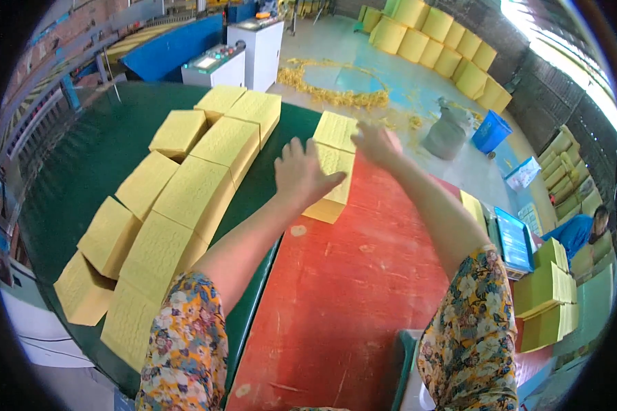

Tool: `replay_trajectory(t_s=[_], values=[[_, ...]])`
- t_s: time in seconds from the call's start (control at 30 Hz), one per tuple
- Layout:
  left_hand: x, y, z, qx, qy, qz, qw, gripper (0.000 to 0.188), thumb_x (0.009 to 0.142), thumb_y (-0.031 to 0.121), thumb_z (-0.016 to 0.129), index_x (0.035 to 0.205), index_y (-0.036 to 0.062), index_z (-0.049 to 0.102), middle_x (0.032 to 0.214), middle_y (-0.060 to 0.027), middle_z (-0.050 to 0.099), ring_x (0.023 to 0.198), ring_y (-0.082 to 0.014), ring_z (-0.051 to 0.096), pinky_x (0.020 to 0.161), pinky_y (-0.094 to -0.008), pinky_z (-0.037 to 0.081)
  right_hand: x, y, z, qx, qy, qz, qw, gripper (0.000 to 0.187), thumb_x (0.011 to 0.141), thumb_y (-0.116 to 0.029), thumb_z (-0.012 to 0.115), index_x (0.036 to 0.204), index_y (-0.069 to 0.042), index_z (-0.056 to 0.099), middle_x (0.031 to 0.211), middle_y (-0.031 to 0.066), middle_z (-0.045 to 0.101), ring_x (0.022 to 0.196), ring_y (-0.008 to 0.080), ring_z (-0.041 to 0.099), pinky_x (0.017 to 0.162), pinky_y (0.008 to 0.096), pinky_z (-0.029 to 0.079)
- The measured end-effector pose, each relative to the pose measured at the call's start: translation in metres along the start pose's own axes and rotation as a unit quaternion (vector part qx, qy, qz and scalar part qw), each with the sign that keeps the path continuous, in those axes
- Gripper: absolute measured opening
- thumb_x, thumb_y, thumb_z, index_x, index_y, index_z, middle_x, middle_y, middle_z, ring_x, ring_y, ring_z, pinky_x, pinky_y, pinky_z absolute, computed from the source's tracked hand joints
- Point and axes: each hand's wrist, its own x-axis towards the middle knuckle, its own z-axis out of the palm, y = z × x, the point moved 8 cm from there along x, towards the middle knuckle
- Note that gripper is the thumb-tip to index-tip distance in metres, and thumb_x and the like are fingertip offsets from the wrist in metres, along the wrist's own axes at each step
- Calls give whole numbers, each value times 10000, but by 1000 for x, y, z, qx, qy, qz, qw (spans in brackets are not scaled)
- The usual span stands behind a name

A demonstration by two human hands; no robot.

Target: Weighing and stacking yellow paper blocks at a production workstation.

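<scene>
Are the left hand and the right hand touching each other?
Apart: the head view shows the top of a yellow stack between the left hand and the right hand.

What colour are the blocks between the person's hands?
The blocks are pale yellow, seen best in the head view.

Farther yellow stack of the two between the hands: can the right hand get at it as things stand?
Very likely yes: the right hand is at the right edge of that yellow stack, with nothing visible between them; whether they touch is unclear.
</scene>
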Motion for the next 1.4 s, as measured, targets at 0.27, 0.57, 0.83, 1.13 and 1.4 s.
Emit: replay_trajectory(t_s=[0.27,0.57,0.83,1.13,1.4], values=[[23,-9,95,6,-15,16,1000,1091,690,699,704,1419,-44,379,1446,-274,377,1194,-388,519,866,-475,525,151,14,111,-37,52,36,997,637,968,-552,390,1379,-73,480,1412,178,511,1294,378,490,1061,533,385],[-54,25,70,1,-48,18,999,1062,692,647,728,1434,-26,375,1491,-286,331,1248,-410,475,904,-482,519,60,26,130,-12,-29,78,996,722,968,-630,308,1438,-97,437,1486,158,440,1384,333,395,1107,621,273],[-260,97,5,46,-101,38,993,1118,670,665,743,1454,-30,354,1491,-302,329,1240,-422,472,872,-504,526,-163,-19,69,22,-43,75,996,584,967,-516,427,1325,-66,526,1348,147,558,1288,328,482,1070,598,310],[-442,132,-52,44,-117,22,992,1138,641,632,774,1447,-55,357,1491,-329,316,1205,-463,481,865,-514,525,-341,-85,41,61,2,19,998,557,958,-491,479,1306,-59,528,1282,142,581,1248,315,501,1081,597,284],[-500,150,-73,3,-94,60,994,1128,633,602,789,1439,-54,350,1510,-336,270,1178,-480,486,924,-503,492,-448,-102,-46,153,128,-45,979,481,902,-333,595,1276,-38,525,1273,177,573,1225,346,519,997,512,402]])
